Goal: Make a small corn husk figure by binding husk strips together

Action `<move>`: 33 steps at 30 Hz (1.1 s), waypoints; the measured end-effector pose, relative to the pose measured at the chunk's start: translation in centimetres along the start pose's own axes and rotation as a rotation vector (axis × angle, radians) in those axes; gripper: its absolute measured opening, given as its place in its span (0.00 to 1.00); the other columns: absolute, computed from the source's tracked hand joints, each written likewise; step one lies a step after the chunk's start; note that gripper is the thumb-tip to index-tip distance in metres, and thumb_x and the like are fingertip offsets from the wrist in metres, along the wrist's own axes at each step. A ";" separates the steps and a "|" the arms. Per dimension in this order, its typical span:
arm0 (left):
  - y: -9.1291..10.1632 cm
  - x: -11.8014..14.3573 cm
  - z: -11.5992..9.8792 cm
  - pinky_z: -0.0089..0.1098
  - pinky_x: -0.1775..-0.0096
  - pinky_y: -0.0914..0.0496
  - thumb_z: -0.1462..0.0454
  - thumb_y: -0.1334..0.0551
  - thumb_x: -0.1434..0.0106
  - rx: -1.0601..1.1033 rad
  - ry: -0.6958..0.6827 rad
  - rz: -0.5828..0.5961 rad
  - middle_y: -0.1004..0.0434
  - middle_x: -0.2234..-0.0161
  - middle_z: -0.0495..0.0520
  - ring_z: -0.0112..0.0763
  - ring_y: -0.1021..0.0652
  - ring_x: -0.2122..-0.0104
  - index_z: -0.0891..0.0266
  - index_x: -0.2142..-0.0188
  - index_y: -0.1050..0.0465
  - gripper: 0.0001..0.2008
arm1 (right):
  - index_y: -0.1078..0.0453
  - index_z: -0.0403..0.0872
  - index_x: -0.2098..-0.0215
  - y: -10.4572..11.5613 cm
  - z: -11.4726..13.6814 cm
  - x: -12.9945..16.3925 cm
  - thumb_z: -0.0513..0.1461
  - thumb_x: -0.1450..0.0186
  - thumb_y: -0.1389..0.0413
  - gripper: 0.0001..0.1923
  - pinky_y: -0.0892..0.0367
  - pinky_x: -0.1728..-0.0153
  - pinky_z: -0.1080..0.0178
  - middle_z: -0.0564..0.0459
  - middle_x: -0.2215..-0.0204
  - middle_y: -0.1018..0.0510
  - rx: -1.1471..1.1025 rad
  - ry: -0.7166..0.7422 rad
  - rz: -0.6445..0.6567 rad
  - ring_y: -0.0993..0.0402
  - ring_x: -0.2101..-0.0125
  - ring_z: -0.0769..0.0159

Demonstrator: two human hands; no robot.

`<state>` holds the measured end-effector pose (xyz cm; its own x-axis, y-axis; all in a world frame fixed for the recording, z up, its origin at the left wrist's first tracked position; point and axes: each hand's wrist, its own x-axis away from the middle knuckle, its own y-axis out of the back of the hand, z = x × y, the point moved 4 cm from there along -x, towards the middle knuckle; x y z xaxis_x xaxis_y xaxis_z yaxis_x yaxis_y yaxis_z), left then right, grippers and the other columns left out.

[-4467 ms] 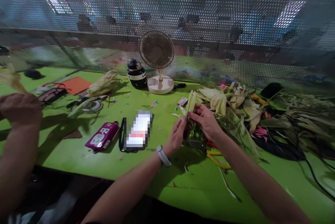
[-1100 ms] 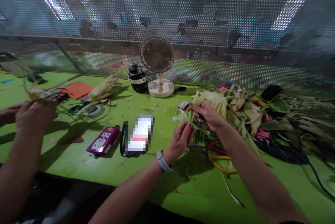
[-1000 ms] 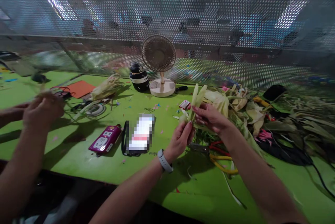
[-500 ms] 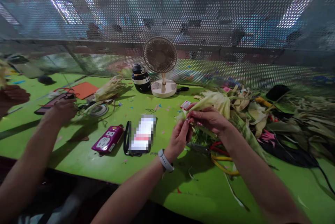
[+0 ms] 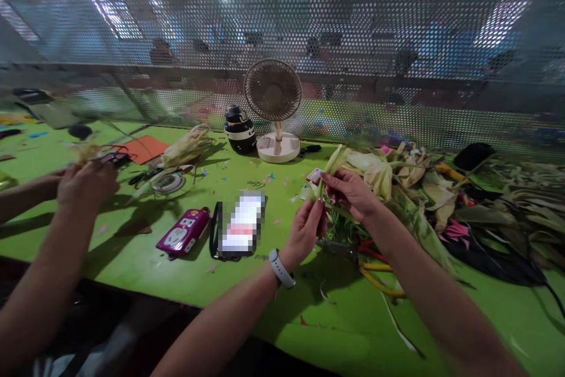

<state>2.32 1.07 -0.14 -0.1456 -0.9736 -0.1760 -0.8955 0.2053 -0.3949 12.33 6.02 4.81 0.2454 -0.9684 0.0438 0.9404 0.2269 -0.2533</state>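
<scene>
Above the green table (image 5: 132, 259), my left hand (image 5: 306, 230) pinches the lower end of a small bundle of pale green leaf strips (image 5: 332, 164). My right hand (image 5: 351, 192) grips the same bundle just above it, fingers curled round the strips. The strips stick up and lean to the right. A grey watch (image 5: 281, 259) is on my left wrist. Red and yellow pliers (image 5: 375, 268) lie on the table under my right forearm.
A heap of husks and leaves (image 5: 424, 189) covers the right of the table. A small fan (image 5: 273, 106), a dark bottle (image 5: 239, 129), a phone (image 5: 241, 230) and a purple power strip (image 5: 183, 231) stand nearby. A co-worker's hands (image 5: 83, 180) work at the left. Perforated metal screen behind.
The leaf bundle has tilted from upright to leaning right and back up a little as my hands turn it. The co-worker's hands have drawn together at the left.
</scene>
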 end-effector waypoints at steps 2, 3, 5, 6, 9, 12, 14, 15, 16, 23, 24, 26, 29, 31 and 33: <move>0.1 -0.2 0.3 0.23 0.83 0.48 0.48 0.39 0.42 0.007 0.019 -0.013 0.40 0.84 0.41 0.17 0.41 0.86 0.61 0.73 0.40 0.20 | 0.28 0.43 0.73 0.1 -0.3 -0.2 0.48 0.54 0.32 0.18 0.49 0.85 0.72 0.60 0.84 0.30 0.003 -0.019 0.005 0.41 0.86 0.79; 0.2 -0.3 0.5 0.23 0.84 0.48 0.48 0.39 0.43 0.011 0.030 -0.021 0.40 0.84 0.41 0.17 0.41 0.86 0.61 0.73 0.40 0.20 | 0.28 0.43 0.73 0.2 -0.5 -0.3 0.48 0.54 0.32 0.19 0.49 0.85 0.72 0.61 0.84 0.31 0.007 -0.036 0.006 0.41 0.86 0.79; 0.3 -0.5 1.0 0.23 0.84 0.48 0.47 0.39 0.43 0.021 0.052 -0.037 0.41 0.85 0.40 0.17 0.42 0.86 0.61 0.73 0.40 0.20 | 0.29 0.43 0.74 0.4 -0.7 -0.5 0.48 0.54 0.32 0.19 0.51 0.86 0.72 0.61 0.85 0.32 0.020 -0.058 0.012 0.42 0.87 0.79; 0.3 -0.6 1.1 0.24 0.84 0.48 0.47 0.39 0.44 0.026 0.059 -0.040 0.41 0.85 0.40 0.17 0.42 0.87 0.61 0.72 0.40 0.21 | 0.30 0.43 0.74 0.4 -0.7 -0.5 0.47 0.53 0.32 0.19 0.51 0.86 0.72 0.61 0.84 0.32 0.028 -0.060 0.021 0.42 0.86 0.79; 0.4 -0.7 1.5 0.24 0.84 0.48 0.47 0.39 0.43 0.021 0.070 -0.028 0.41 0.85 0.41 0.17 0.42 0.87 0.62 0.72 0.38 0.20 | 0.29 0.43 0.71 0.4 -0.6 -0.3 0.47 0.53 0.32 0.19 0.51 0.85 0.72 0.61 0.84 0.32 0.049 -0.060 0.061 0.40 0.85 0.79; 0.5 -0.7 1.7 0.24 0.84 0.48 0.47 0.39 0.43 0.013 0.068 -0.033 0.40 0.85 0.41 0.17 0.42 0.86 0.62 0.71 0.38 0.20 | 0.29 0.43 0.71 0.3 -0.8 -0.2 0.47 0.53 0.32 0.20 0.51 0.84 0.72 0.62 0.84 0.32 0.077 -0.070 0.085 0.41 0.85 0.79; 0.6 -0.7 1.9 0.24 0.84 0.48 0.46 0.40 0.43 0.007 0.060 -0.041 0.41 0.85 0.41 0.17 0.42 0.86 0.62 0.71 0.37 0.21 | 0.30 0.43 0.71 0.3 -1.0 -0.4 0.47 0.54 0.32 0.20 0.50 0.84 0.72 0.61 0.83 0.32 0.105 -0.055 0.099 0.40 0.84 0.79; 0.7 -0.7 1.9 0.24 0.84 0.48 0.46 0.40 0.43 -0.001 0.056 -0.043 0.41 0.85 0.41 0.17 0.42 0.86 0.62 0.71 0.38 0.21 | 0.30 0.43 0.72 0.4 -1.1 -0.5 0.47 0.54 0.32 0.20 0.51 0.84 0.72 0.61 0.83 0.32 0.119 -0.056 0.087 0.40 0.84 0.78; 0.7 -0.7 2.0 0.24 0.84 0.47 0.46 0.40 0.43 -0.010 0.052 -0.048 0.41 0.85 0.41 0.17 0.42 0.86 0.62 0.71 0.38 0.21 | 0.31 0.43 0.73 0.6 -1.3 -0.7 0.48 0.55 0.32 0.21 0.52 0.85 0.72 0.61 0.83 0.32 0.129 -0.068 0.061 0.41 0.84 0.78; 0.2 -0.3 1.7 0.24 0.84 0.47 0.46 0.41 0.42 -0.024 0.054 -0.013 0.40 0.84 0.41 0.17 0.41 0.86 0.61 0.72 0.39 0.21 | 0.31 0.44 0.71 1.3 -0.8 -0.5 0.47 0.53 0.32 0.19 0.50 0.84 0.71 0.61 0.82 0.32 0.083 -0.063 0.051 0.43 0.84 0.79; 0.2 -0.2 1.6 0.24 0.84 0.48 0.46 0.41 0.42 -0.022 0.052 -0.008 0.40 0.85 0.41 0.17 0.41 0.86 0.61 0.72 0.38 0.20 | 0.30 0.44 0.70 1.2 -0.8 -0.4 0.47 0.53 0.32 0.20 0.50 0.83 0.71 0.61 0.81 0.32 0.086 -0.074 0.074 0.43 0.83 0.79; 0.2 -0.2 1.5 0.25 0.84 0.48 0.47 0.41 0.41 -0.024 0.044 -0.014 0.40 0.85 0.41 0.18 0.41 0.86 0.61 0.71 0.38 0.20 | 0.28 0.44 0.67 0.8 -0.9 -0.2 0.46 0.53 0.32 0.20 0.50 0.83 0.71 0.60 0.79 0.30 0.107 -0.107 0.124 0.44 0.83 0.79; 0.4 -0.4 1.5 0.25 0.84 0.48 0.47 0.41 0.41 -0.043 0.023 -0.022 0.41 0.85 0.42 0.18 0.42 0.86 0.61 0.72 0.39 0.20 | 0.27 0.43 0.65 0.4 -1.1 -0.1 0.45 0.52 0.32 0.21 0.48 0.81 0.70 0.58 0.75 0.28 0.140 -0.114 0.160 0.43 0.81 0.79; 0.6 -0.5 1.7 0.25 0.84 0.49 0.47 0.42 0.41 -0.058 0.015 -0.023 0.42 0.85 0.42 0.18 0.42 0.86 0.61 0.73 0.40 0.20 | 0.27 0.43 0.65 0.1 -1.1 0.0 0.45 0.52 0.32 0.20 0.46 0.80 0.70 0.57 0.75 0.28 0.137 -0.101 0.157 0.42 0.79 0.78; 0.7 -0.6 1.9 0.26 0.84 0.49 0.47 0.42 0.40 -0.071 0.010 -0.027 0.42 0.85 0.42 0.18 0.42 0.86 0.61 0.74 0.41 0.20 | 0.27 0.43 0.65 -0.1 -1.1 0.0 0.46 0.52 0.32 0.21 0.47 0.80 0.71 0.58 0.76 0.29 0.132 -0.093 0.160 0.43 0.80 0.79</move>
<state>2.54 2.02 -2.02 -0.1245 -0.9797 -0.1568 -0.9267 0.1713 -0.3346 11.99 5.89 3.74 0.4092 -0.9065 0.1041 0.9088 0.3946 -0.1356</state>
